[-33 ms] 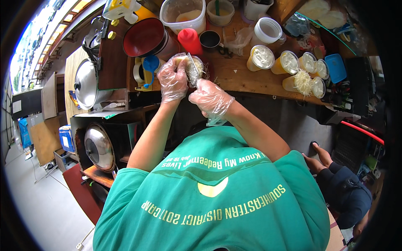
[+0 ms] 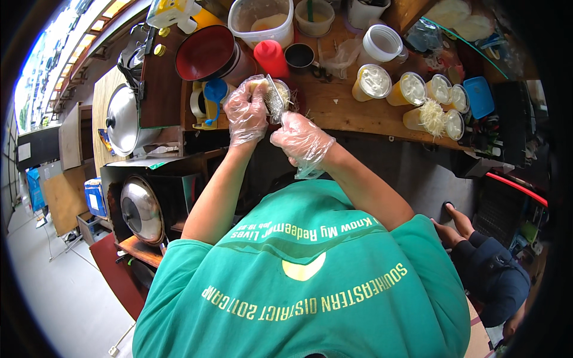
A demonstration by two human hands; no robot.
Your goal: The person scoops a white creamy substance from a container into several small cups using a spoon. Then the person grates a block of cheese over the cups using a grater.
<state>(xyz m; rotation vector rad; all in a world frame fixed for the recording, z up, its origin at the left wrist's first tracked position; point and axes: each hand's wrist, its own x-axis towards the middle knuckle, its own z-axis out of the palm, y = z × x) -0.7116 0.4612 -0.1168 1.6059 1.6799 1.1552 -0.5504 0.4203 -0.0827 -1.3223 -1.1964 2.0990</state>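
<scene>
Both my hands wear clear plastic gloves and meet over the near edge of the wooden counter. My left hand (image 2: pixel 246 116) is closed around a pale block (image 2: pixel 259 86), probably cheese, pressed against a metal grater (image 2: pixel 275 101). The grater's lower end is gripped in my right hand (image 2: pixel 303 138). Pale shreds (image 2: pixel 285 92) show beneath and beside the grater, and the container under them is mostly hidden. To the right stand several yellow-filled cups (image 2: pixel 374 83) with white topping. One shred-topped cup (image 2: pixel 432 118) is heaped with similar pale shreds.
Behind my hands are a dark red bowl (image 2: pixel 205 53), a red squeeze bottle (image 2: pixel 271 58), a dark mug (image 2: pixel 299 57) and a white tub (image 2: pixel 261 21). Stacked plastic cups (image 2: pixel 382 43) and a blue lid (image 2: pixel 478 97) lie right. Another person (image 2: pixel 489 271) is at lower right.
</scene>
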